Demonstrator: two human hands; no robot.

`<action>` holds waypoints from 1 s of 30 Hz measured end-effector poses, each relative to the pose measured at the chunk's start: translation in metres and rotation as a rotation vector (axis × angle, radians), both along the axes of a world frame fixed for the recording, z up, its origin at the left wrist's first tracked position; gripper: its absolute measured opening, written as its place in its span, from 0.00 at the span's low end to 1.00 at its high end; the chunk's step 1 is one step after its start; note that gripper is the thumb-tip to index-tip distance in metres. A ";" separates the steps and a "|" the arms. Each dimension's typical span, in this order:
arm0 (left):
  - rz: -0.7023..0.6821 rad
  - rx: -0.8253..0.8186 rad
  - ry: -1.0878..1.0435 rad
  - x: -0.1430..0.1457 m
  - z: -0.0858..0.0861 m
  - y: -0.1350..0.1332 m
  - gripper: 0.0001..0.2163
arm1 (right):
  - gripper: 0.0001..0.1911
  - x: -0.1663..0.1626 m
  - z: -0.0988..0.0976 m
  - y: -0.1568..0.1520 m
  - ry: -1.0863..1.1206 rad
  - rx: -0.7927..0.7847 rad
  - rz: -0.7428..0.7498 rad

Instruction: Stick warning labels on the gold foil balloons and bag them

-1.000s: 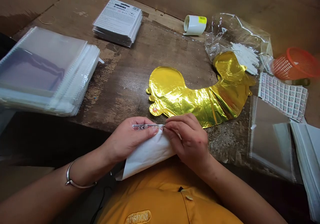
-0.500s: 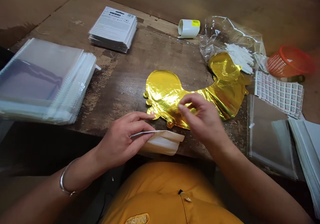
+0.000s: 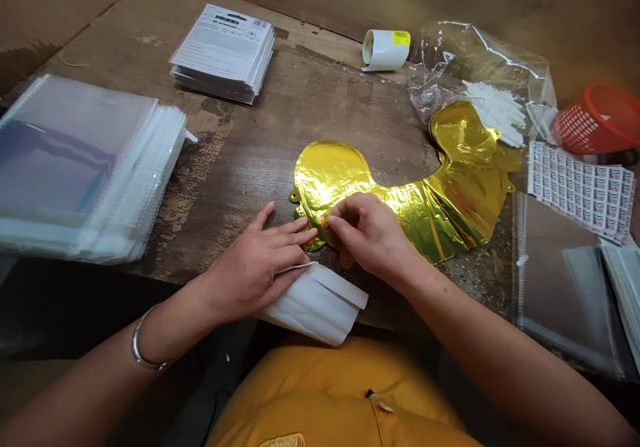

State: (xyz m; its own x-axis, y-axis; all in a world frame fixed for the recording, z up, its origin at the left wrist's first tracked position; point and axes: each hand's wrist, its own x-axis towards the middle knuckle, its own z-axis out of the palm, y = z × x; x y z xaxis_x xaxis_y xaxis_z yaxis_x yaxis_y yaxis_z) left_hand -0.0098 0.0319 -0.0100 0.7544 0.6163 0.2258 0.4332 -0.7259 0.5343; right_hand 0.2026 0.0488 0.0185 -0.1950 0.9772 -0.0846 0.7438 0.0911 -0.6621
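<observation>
A flat, shiny gold foil balloon (image 3: 333, 167) with small holed tabs lies on the table before me. My left hand (image 3: 260, 267) holds a folded white paper sheet (image 3: 320, 304) between thumb and forefinger; the paper hangs over the table's front edge. Its other fingers stretch out, their tips resting at the balloon's lower left edge. My right hand (image 3: 373, 237) lies on the balloon, thumb and forefinger pinched together at the foil near that edge. The exact bit of foil between those fingertips is partly hidden.
Clear plastic sleeves (image 3: 80, 140) are stacked at left, printed cards (image 3: 220, 50) behind them. A white roll (image 3: 390, 50) and a clear bag (image 3: 500, 54) with white sticks (image 3: 495, 110) stand at the back. Right are a red basket (image 3: 600, 120), sticker sheets (image 3: 580, 187) and a sleeve (image 3: 560, 267).
My right hand has come down and left from above the balloon onto its lower left edge. My left fingers have spread, and the white paper has tilted lower.
</observation>
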 end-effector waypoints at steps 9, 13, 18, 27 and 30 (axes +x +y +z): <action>-0.001 -0.025 -0.011 -0.001 0.001 0.002 0.06 | 0.11 -0.006 0.002 0.006 -0.052 0.009 0.021; 0.000 -0.013 -0.017 0.000 0.001 0.001 0.05 | 0.09 -0.006 -0.001 0.004 -0.055 0.043 -0.018; -0.007 -0.005 -0.017 -0.001 0.000 0.002 0.05 | 0.10 -0.006 -0.003 0.002 -0.114 0.056 -0.029; 0.001 -0.003 -0.021 -0.001 0.000 0.001 0.05 | 0.10 -0.009 -0.004 0.002 -0.249 0.084 0.014; 0.008 0.000 -0.023 -0.001 -0.001 0.001 0.04 | 0.03 -0.008 -0.008 0.002 -0.325 0.183 -0.025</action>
State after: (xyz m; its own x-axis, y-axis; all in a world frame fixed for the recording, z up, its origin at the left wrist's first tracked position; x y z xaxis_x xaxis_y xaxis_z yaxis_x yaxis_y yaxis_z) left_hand -0.0104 0.0326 -0.0106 0.7440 0.6225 0.2430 0.4267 -0.7224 0.5441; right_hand 0.1941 0.0512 0.0103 -0.1626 0.9859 0.0386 0.9162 0.1654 -0.3650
